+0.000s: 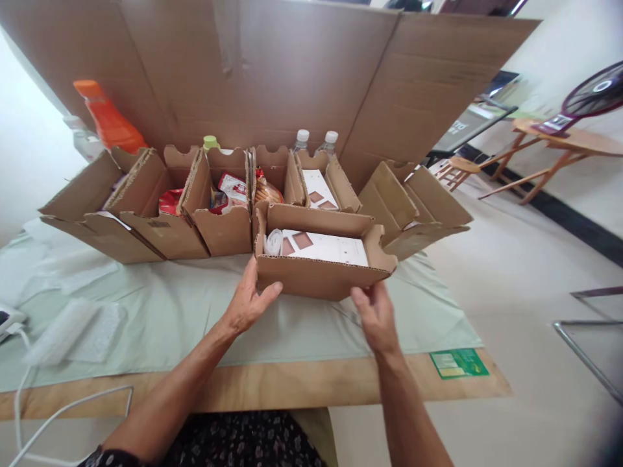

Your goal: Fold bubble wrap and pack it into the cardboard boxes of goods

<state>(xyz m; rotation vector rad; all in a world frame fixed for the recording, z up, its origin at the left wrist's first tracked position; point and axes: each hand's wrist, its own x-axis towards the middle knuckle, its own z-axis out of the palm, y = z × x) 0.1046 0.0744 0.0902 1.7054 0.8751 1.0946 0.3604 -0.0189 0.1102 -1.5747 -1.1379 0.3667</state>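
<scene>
Between my two hands is an open-topped cardboard box [311, 280], turned lengthwise in front of a row of similar boxes. Inside it lie a white carton with brown squares [335, 249] and a small roll of clear plastic [273, 242]. My left hand [250, 298] grips its left end, thumb on the front face and the other fingers partly hidden by the box. At the lower right corner, my right hand [377, 311] holds the box with curled fingers, slightly blurred. Whether the box rests on the cloth I cannot tell.
Behind stand several cardboard boxes [226, 233] with packets and another white carton. Bottles, one orange [111, 123], stand before a tall cardboard panel [292, 71]. Bubble wrap [73, 331] and a white cable [63, 415] lie left. A green card [459, 364] is at the table's front edge.
</scene>
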